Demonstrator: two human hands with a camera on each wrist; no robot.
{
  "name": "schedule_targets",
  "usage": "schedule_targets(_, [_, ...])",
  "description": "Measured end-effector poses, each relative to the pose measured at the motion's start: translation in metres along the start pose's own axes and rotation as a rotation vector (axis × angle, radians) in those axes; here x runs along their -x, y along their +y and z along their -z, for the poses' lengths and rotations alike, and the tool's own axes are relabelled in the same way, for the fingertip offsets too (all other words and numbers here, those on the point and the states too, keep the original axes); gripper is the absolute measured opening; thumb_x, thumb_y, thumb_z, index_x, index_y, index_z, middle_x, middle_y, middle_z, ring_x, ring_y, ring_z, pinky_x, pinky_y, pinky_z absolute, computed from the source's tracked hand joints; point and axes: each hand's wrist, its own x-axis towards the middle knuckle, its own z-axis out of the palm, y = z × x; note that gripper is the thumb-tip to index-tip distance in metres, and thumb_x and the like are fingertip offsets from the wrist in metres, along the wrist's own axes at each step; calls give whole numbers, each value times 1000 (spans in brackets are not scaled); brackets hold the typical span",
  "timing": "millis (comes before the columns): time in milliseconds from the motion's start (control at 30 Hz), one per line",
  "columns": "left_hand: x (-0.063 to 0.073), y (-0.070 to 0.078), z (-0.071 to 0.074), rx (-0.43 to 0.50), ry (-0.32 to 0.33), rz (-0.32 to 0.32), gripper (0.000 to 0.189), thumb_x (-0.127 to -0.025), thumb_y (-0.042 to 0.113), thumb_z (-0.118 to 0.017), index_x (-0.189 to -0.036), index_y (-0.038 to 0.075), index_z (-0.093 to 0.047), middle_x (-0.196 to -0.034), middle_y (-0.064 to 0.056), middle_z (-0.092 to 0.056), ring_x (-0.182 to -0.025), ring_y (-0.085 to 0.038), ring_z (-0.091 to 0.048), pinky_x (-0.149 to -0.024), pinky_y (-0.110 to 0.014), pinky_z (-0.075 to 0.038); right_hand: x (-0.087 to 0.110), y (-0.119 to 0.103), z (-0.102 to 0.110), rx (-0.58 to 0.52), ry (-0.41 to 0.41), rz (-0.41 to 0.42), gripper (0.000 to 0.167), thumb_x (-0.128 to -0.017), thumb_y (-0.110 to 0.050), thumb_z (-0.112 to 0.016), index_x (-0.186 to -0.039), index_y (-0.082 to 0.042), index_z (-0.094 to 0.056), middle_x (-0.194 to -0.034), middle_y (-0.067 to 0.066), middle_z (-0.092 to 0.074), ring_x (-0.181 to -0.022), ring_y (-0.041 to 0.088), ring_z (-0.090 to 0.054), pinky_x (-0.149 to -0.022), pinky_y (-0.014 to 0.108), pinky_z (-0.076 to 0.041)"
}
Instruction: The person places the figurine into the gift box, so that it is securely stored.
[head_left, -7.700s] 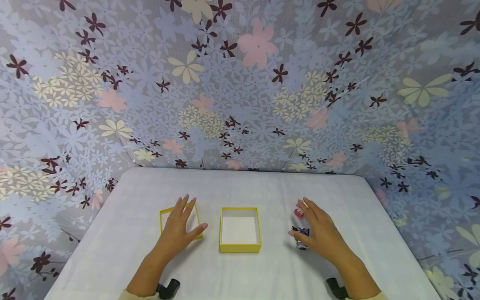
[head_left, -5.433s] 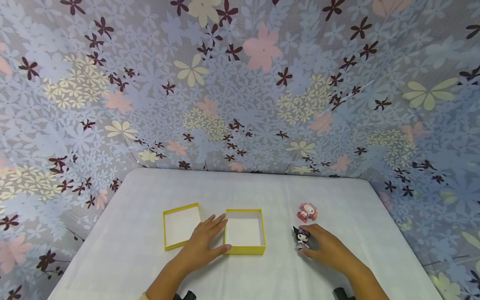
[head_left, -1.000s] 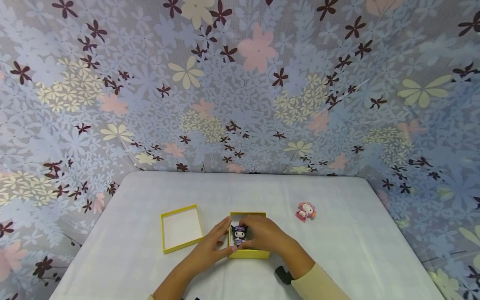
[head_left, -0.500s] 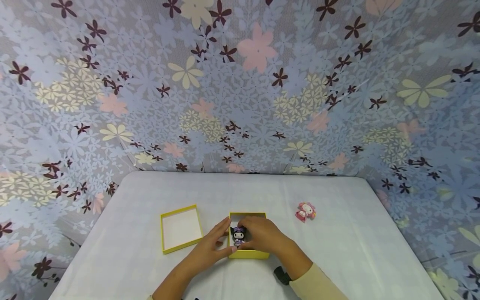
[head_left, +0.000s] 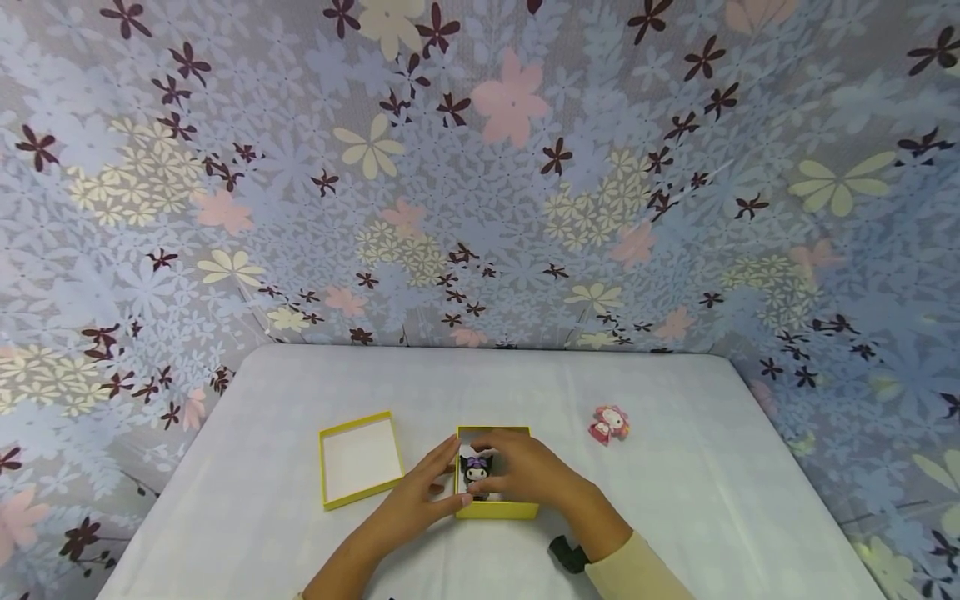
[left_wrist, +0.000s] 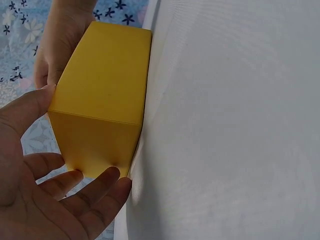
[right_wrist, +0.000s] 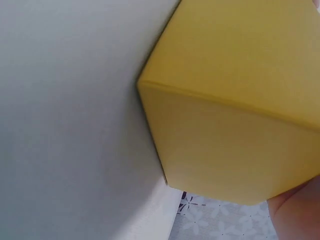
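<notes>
A small figurine [head_left: 476,471] with a black pointed hood and white face lies face up inside the open yellow box [head_left: 497,510]. My right hand [head_left: 528,467] reaches into the box over it, fingers and thumb spread apart; the thumb overlaps the figurine's lower part. The box's outside hides the right fingers in the right wrist view. My left hand [head_left: 420,496] rests against the box's left side. In the left wrist view, its fingertips [left_wrist: 112,172] touch the side wall and the thumb is at the near upper corner.
A shallow yellow-edged lid [head_left: 360,460] lies inside up, left of the box. A pink and white figurine [head_left: 609,425] lies to the right. The table [head_left: 675,500] has a white cloth, with a floral curtain [head_left: 480,208] behind it.
Earlier, the right hand took the black-hooded figurine from the table's right side and carried it into the box. Since half a second ago its fingers have spread off the figurine. The left hand stays put.
</notes>
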Motion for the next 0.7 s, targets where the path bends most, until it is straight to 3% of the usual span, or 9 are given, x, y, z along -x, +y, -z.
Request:
schedule_targets(167, [0,-2,0,4,-10,12,87,-95,47,-68,-163,23,-19,-171,2,-16,-144,-28,-46,-108,-43,-50,4,0,3,-102,30,21,65,-86,-51,-76,-139,-17,-59,-136,-2,-65,-128,21,-61,-106,47,-52])
schedule_targets(367, [-1,-2,-1,0,3,4,87,-94,48,-68,-163,22,-22,-170,3,-18,-143,-26,-47,-108,-42,-51,10,1,5,-117,82,4,63,-86,-52,-75,-139,-20,-60,-136,-4,-64,-133,26,-57,-110,53,-48])
schedule_targets(467, [0,-3,-1,-5,8,4,87,-94,48,-69,-163,23,-22,-170,3,-19,-142,-25,-48,-108,-41,-51,12,3,6,-118,117,-14,63,-85,-55,-74,-139,-24,-60,-137,-7,-63,-134,23,-56,-110,51,-48])
schedule_targets(700, [-1,-5,-1,3,7,9,87,-94,48,-69,-163,24,-22,-170,5,-19,-142,-24,-47,-107,-41,-52,17,9,10,-131,188,-13,56,-86,-45,-78,-136,-26,-62,-133,-13,-63,-128,13,-59,-109,45,-51])
